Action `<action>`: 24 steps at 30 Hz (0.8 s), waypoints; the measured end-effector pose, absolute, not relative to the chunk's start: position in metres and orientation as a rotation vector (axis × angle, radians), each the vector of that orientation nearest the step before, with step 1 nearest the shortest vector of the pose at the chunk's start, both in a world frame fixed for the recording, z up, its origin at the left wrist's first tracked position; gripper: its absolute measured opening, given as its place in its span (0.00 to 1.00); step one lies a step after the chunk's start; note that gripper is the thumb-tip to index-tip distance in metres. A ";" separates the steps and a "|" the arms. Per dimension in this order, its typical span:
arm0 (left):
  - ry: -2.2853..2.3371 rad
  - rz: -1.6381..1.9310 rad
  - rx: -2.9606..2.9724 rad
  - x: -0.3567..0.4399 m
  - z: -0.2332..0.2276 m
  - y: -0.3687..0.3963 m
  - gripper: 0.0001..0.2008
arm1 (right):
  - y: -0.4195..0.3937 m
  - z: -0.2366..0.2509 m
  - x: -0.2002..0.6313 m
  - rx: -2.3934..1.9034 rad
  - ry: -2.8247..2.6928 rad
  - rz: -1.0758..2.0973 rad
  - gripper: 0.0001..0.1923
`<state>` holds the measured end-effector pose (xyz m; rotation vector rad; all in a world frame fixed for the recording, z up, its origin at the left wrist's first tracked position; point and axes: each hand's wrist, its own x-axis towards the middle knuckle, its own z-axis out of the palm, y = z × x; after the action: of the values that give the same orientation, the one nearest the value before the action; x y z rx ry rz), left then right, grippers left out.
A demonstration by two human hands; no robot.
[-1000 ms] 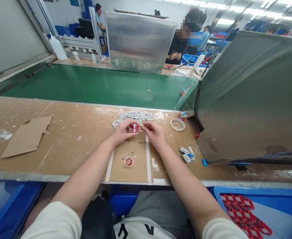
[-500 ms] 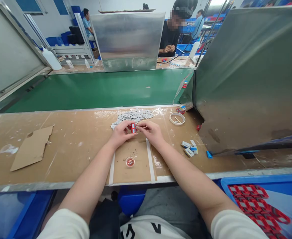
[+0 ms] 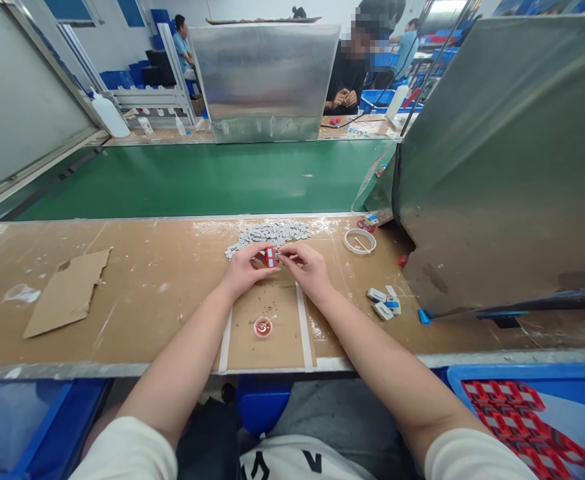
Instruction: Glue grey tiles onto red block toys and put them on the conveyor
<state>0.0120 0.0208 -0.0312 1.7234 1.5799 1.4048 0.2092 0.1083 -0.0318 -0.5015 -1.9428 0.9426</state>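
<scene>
My left hand (image 3: 246,268) grips a small red plastic toy car body (image 3: 271,257) with pale window areas, thumb below and fingers above. At the car's right side, my right hand (image 3: 306,267) has its thumb and fingertips pinched together against it. Whether a tiny part sits in that pinch is too small to see. Just behind the hands spreads a pile of small grey flat pieces (image 3: 275,232). A little round cup of reddish-brown content (image 3: 262,327) stands on the bench in front of them, between two white tape strips.
Right of my hands lie a tape roll (image 3: 359,241) and several grey-white blocks (image 3: 383,308). A metal panel (image 3: 492,173) bounds the right side. Cardboard (image 3: 67,293) lies at left. A green belt (image 3: 222,180) runs behind; a co-worker (image 3: 345,83) sits beyond. Red frames fill a blue bin (image 3: 527,373).
The view has shifted slightly, so the scene sits a little farther right. Both hands stay at the red toy car body. A small item on the belt now shows less beside the panel.
</scene>
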 end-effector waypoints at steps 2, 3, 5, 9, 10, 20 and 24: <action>1.580 1.399 1.746 0.012 -0.031 0.021 0.27 | 0.108 -0.032 0.209 -0.512 -1.918 0.970 0.08; 1.580 1.389 1.761 0.012 -0.031 0.020 0.27 | 0.108 -0.032 0.209 -0.502 -1.908 0.973 0.07; 1.584 1.374 1.793 0.012 -0.031 0.019 0.28 | 0.108 -0.032 0.209 -0.473 -1.890 0.968 0.06; 1.574 1.391 1.835 0.012 -0.031 0.018 0.27 | 0.110 -0.034 0.210 -0.433 -1.906 0.925 0.06; 1.566 1.395 1.843 0.013 -0.031 0.017 0.27 | 0.110 -0.034 0.210 -0.427 -1.918 0.913 0.06; 1.587 1.339 1.933 0.015 -0.034 0.018 0.22 | 0.109 -0.038 0.211 -0.488 -1.918 0.963 0.06; 1.615 1.303 1.972 0.019 -0.031 0.017 0.20 | 0.108 -0.038 0.212 -0.578 -1.905 1.038 0.03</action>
<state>0.0185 0.0172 -0.0312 1.9719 1.6148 1.3034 0.2124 0.1079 -0.0376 -0.5777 -1.9051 1.0382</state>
